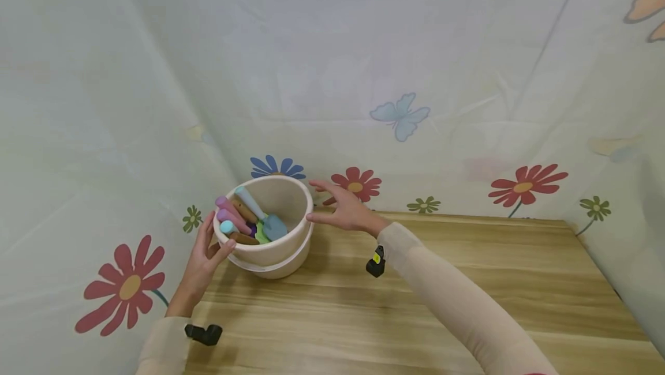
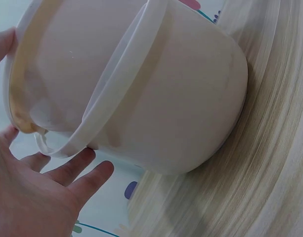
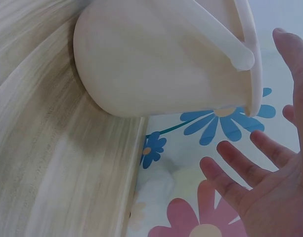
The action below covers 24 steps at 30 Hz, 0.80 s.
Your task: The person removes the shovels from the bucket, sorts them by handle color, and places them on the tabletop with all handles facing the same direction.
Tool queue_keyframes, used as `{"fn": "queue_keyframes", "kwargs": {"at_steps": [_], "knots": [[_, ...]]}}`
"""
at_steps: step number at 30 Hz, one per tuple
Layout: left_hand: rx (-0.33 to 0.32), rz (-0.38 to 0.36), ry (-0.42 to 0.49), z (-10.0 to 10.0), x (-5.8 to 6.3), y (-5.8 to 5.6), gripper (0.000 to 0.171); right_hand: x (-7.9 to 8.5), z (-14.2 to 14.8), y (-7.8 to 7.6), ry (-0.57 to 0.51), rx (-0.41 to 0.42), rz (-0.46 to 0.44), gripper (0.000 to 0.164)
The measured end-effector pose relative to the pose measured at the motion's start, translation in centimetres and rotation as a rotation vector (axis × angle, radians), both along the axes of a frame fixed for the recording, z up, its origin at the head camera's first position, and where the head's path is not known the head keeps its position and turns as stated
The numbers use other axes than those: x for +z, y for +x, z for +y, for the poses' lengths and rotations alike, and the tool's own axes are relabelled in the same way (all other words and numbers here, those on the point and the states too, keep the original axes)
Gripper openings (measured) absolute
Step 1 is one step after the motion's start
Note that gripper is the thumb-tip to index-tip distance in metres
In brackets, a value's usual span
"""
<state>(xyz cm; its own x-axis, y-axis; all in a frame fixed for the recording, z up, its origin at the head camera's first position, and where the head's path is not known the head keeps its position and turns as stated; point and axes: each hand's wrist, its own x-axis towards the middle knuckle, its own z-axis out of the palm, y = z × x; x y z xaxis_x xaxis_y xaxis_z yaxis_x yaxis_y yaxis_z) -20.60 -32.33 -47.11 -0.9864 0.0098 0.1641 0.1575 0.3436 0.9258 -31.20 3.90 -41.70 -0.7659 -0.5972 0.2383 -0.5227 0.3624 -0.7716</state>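
A cream plastic bucket (image 1: 270, 252) stands on the wooden tabletop, its handle lowered around the outside. Inside lie a blue toy shovel (image 1: 274, 227), pink handles (image 1: 231, 217), brown pieces (image 1: 244, 239) and something green; the lower contents are hidden. My left hand (image 1: 200, 265) is against the bucket's left side, its thumb and a fingertip at the rim (image 2: 15, 74) and the other fingers loosely spread by the handle (image 2: 109, 98). To the right of the bucket, my right hand (image 1: 345, 209) is spread beside the rim with nothing in it; its palm faces the bucket.
Pale cloth (image 1: 457, 63) printed with flowers and a butterfly hangs behind and beside the table. The wooden tabletop (image 1: 441, 282) extends right and toward me. A small black wrist device (image 1: 376, 262) is on each sleeve. The bucket is in the back left corner, close to the cloth.
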Motion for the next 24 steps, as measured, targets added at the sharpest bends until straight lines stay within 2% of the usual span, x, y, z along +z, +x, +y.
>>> {"fn": "queue_keyframes", "kwargs": {"at_steps": [5, 15, 24], "knots": [[-0.003, 0.011, 0.005, -0.1, 0.0, 0.0, 0.084, 0.7, 0.1, -0.4, 0.031, -0.032, 0.019, 0.083], [0.005, 0.032, 0.010, 0.0, -0.2, -0.1, 0.086, 2.9, -0.1, -1.1, 0.084, -0.020, 0.082, 0.085], [0.014, 0.028, 0.017, 0.0, -0.4, 0.1, 0.085, 5.0, -1.4, -1.7, 0.142, 0.046, 0.147, 0.085]]}}
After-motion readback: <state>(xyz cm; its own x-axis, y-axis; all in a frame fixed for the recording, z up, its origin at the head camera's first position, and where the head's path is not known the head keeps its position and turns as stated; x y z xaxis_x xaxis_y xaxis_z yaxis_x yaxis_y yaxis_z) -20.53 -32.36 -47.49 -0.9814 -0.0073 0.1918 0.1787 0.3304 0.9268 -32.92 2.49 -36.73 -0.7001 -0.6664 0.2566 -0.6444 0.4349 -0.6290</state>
